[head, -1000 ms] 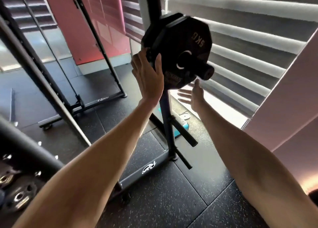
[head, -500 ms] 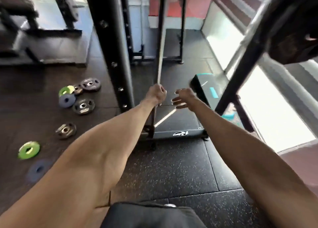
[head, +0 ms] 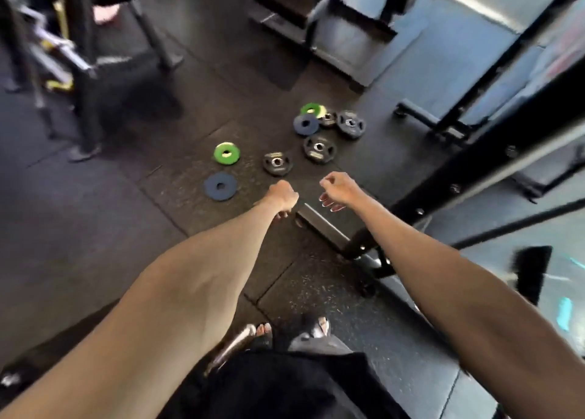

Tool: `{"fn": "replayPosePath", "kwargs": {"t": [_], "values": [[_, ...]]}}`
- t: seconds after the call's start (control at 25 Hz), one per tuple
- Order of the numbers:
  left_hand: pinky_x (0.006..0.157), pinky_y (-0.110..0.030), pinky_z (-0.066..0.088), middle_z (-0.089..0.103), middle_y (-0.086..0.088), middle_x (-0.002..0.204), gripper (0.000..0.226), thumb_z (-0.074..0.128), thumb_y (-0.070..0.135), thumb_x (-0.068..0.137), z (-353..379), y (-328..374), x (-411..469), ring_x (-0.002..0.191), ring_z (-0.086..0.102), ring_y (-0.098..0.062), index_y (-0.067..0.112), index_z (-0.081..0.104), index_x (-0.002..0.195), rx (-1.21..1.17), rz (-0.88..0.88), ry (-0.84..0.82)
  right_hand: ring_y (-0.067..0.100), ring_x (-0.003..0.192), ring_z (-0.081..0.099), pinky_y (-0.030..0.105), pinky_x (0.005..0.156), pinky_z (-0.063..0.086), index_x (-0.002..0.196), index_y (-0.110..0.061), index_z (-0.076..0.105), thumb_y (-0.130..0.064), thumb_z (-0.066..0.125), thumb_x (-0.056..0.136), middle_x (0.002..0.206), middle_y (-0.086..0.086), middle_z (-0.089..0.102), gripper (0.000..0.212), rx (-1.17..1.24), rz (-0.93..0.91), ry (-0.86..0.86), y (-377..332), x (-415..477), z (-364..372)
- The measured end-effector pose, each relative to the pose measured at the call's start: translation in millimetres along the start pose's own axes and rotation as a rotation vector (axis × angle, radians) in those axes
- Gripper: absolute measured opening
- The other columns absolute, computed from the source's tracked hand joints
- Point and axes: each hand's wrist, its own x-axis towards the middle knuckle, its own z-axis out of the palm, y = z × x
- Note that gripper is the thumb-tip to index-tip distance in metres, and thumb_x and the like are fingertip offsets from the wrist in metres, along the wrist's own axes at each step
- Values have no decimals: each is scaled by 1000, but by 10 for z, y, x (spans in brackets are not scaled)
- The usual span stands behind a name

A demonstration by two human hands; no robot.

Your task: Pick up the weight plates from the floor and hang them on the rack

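Note:
Several weight plates lie flat on the dark rubber floor ahead of me: a green plate (head: 226, 153), a blue plate (head: 220, 185), a black plate (head: 277, 163) and another black plate (head: 319, 148). Farther back, a cluster holds a second blue plate (head: 305, 124), a second green plate (head: 311, 109) and a black plate (head: 350, 123). My left hand (head: 281, 195) is curled into a fist and holds nothing, just short of the nearest black plate. My right hand (head: 340, 190) hangs with loosely curled fingers, also holding nothing. The rack's black upright (head: 468, 162) rises at the right.
The rack's floor beam (head: 319, 225) runs under my hands toward a wheeled foot (head: 367, 287). Gym machines (head: 82, 67) stand at the left and a bench frame (head: 319, 23) at the back. My feet (head: 285, 333) are at the bottom centre.
My view has swung left, away from the rack and the hung 5 kg plate, down to the plates on the floor. Both hands have left the plate and now hold nothing.

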Motion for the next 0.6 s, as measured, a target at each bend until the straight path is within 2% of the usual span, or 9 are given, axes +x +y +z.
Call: {"fn": "replayPosePath", "kwargs": {"t": [0.08,0.16,0.28,0.32,0.4,0.48,0.6], "values": [[69,-47,60,74,-24,91,30,45,17,99,-330,-414,70,81,73,-38,-5,65,100,-93,-68,36,27,69,68,40,61,58,88,-15,57,-19,46,99,76,12,68,16,-124,-80,-115,-310,260,439],[71,-45,59,73,-26,94,31,43,17,101,-582,-829,219,84,72,-39,-5,65,98,-141,-126,56,30,77,70,36,58,55,83,-17,57,-20,48,99,79,12,68,18,-240,-122,-240,-509,564,825],[63,-35,55,69,-22,84,36,43,20,102,-905,-1314,579,84,71,-36,4,59,74,-160,-223,101,26,85,63,22,49,43,78,-21,55,-23,51,98,89,11,65,20,-362,-152,-373,-741,1115,1268],[63,-33,53,66,-19,82,37,43,20,102,-981,-1404,752,80,69,-33,8,54,69,-169,-250,114,25,87,60,24,53,42,83,-20,56,-24,51,98,91,10,63,16,-397,-159,-406,-809,1313,1362],[71,-39,57,63,-17,81,33,44,21,102,-1129,-1504,1163,78,66,-30,8,51,71,-160,-275,125,28,93,61,33,70,47,94,-16,58,-24,51,99,97,14,65,12,-463,-175,-461,-929,1729,1482],[77,-42,57,67,-18,88,26,46,20,101,-1282,-1511,1691,87,68,-32,5,58,83,-132,-284,113,29,97,61,36,85,47,101,-13,60,-24,50,100,108,17,68,15,-502,-179,-479,-1047,2230,1535],[72,-38,52,69,-20,96,28,44,18,100,-1442,-1376,2402,96,67,-37,0,65,103,-80,-281,35,32,112,60,36,91,45,110,-10,62,-24,48,99,119,16,66,22,-481,-121,-454,-1131,2941,1473]]}}
